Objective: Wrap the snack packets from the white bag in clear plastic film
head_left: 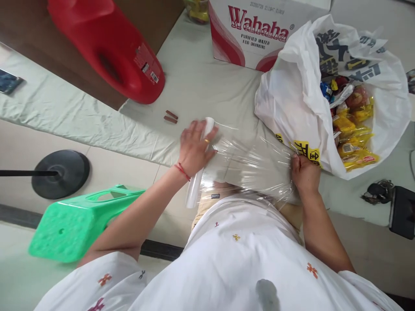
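Note:
A roll of cling film lies slantwise near the edge of the cloth-covered table. My left hand grips its upper part, with the fingers over the roll and the thumb on its right side. From the roll a clear, creased sheet of film stretches across in front of my body. My right hand is closed in a fist on the sheet's gathered far end, beside a white plastic bag. Packets in yellow wrappers show in the bag's mouth.
Behind stands a Wahaha water carton. A large red jug and two small brown strips are to the left. A green plastic stool and a round black base stand on the floor. Keys lie at right.

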`<state>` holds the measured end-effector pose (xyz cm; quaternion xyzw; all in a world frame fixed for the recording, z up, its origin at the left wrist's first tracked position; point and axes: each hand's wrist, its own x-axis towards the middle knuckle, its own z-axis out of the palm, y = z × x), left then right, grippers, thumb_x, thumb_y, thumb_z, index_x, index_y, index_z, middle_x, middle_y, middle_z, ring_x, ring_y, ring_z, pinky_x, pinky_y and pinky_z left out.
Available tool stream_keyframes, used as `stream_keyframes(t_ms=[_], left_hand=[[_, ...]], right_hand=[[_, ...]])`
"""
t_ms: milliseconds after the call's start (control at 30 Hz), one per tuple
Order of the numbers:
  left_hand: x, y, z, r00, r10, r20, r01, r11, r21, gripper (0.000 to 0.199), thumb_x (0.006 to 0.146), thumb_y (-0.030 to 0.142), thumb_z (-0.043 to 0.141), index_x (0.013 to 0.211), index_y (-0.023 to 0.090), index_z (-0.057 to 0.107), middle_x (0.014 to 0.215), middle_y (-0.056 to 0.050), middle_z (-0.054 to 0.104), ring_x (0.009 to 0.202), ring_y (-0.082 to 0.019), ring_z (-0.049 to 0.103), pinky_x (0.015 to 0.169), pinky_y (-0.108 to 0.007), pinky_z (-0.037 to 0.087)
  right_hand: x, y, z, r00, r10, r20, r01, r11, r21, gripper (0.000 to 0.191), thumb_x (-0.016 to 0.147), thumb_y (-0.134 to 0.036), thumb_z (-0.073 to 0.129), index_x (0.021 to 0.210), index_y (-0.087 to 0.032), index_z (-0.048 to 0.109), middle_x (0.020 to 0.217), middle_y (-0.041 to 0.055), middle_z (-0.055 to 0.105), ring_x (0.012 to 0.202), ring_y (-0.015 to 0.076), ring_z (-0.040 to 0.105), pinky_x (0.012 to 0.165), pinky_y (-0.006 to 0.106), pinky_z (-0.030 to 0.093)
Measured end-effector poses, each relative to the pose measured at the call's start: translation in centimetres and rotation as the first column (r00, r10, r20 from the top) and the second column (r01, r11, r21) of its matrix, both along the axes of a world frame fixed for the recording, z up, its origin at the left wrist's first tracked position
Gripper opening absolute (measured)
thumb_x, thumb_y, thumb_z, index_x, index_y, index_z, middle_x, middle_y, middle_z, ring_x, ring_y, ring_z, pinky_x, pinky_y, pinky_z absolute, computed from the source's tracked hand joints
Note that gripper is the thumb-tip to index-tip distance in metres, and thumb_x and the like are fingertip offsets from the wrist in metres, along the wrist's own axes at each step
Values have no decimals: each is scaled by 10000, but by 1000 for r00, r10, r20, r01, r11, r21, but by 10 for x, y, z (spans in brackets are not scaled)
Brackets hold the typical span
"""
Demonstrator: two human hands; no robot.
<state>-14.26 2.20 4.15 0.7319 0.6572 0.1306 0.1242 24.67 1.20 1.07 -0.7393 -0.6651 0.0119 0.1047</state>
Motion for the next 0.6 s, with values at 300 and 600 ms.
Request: stream_keyframes(t_ms=[300,600], left_hand=[[17,17,-34,974,-20,228,-6,994,112,598,1038,457,410,1533,126,476,1662,-234,384,1578,-364,300,1276,-586,271],[30,18,-11,940,335,-61,-340,930,-138,509,935,473,556,1280,106,621,1302,-271,600,1300,-483,521,1065,-630,462]], right_hand=[[44,-30,41,894,-208,-397,106,958,-265,518,918,-628,561,1118,-187,745,819,114,748,718,287,682,702,437,526],[-107,-30,80,842,428,-328,-401,904,149,482,1077,-464,397,1359,-210,694,1287,138,745,1196,303,686,1041,480,556]])
